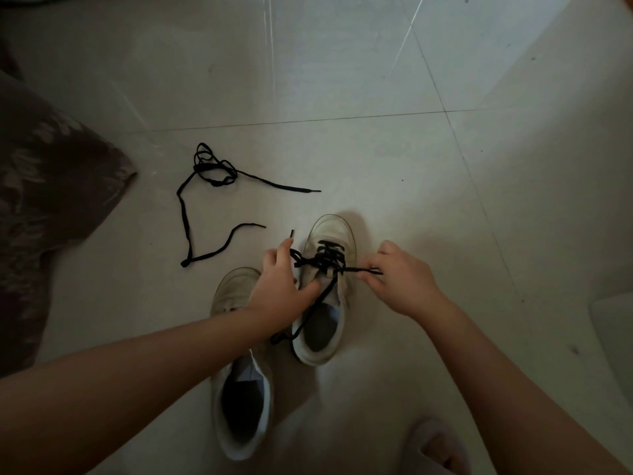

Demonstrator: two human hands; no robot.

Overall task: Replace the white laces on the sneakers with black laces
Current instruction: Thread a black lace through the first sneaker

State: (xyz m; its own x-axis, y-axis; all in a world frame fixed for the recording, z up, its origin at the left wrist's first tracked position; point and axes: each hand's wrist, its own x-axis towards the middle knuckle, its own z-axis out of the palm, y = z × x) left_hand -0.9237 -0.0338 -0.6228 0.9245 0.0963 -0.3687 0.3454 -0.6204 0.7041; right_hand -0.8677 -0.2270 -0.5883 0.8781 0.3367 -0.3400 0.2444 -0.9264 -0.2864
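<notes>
On the glossy tiled floor (342, 149), the left hand (281, 289) and right hand (397, 279) each pinch an end of the flat black lace (327, 260) threaded through the right scuffed white sneaker (329, 303). The left sneaker (239, 389) is unlaced; a spare black lace (205, 173) lies farther left.

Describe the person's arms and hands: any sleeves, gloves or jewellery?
Both arms are bare as far up as the head view shows, with no sleeve in sight. The left hand and right hand wear no gloves. No watch, bracelet or ring shows on either wrist or on the fingers that can be seen, though the dim light hides fine detail.
</notes>
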